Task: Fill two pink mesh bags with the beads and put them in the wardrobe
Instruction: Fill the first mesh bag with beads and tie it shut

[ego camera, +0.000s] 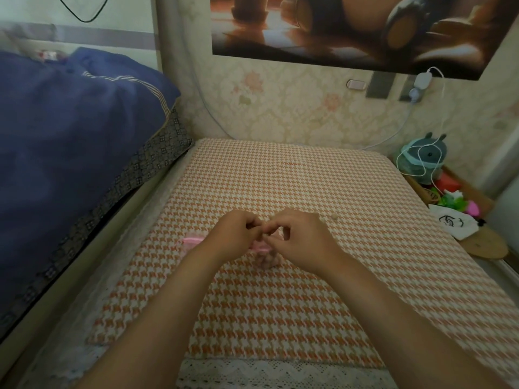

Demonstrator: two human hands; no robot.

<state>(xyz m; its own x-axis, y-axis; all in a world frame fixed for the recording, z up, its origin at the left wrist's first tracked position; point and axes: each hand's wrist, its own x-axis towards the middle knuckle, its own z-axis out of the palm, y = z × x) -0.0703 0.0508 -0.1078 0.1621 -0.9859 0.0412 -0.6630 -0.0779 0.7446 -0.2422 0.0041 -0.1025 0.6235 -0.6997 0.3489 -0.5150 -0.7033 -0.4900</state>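
Note:
A pink mesh bag (264,255) holding pale beads rests on the orange houndstooth table cover (309,290), partly hidden under my hands. My left hand (234,234) and my right hand (295,237) both pinch the pink top of this bag, fingers closed and nearly touching. A second pink mesh bag (192,242) lies flat just left of my left wrist, mostly hidden by it. One loose pale bead (334,217) sits on the cover to the right of my right hand.
A bed with a blue duvet (70,130) runs along the left. On the right stand a teal plush toy (424,158), a box of colourful items (455,200) and a white cloth bag (452,223). A white charger cable (438,108) hangs from the wall.

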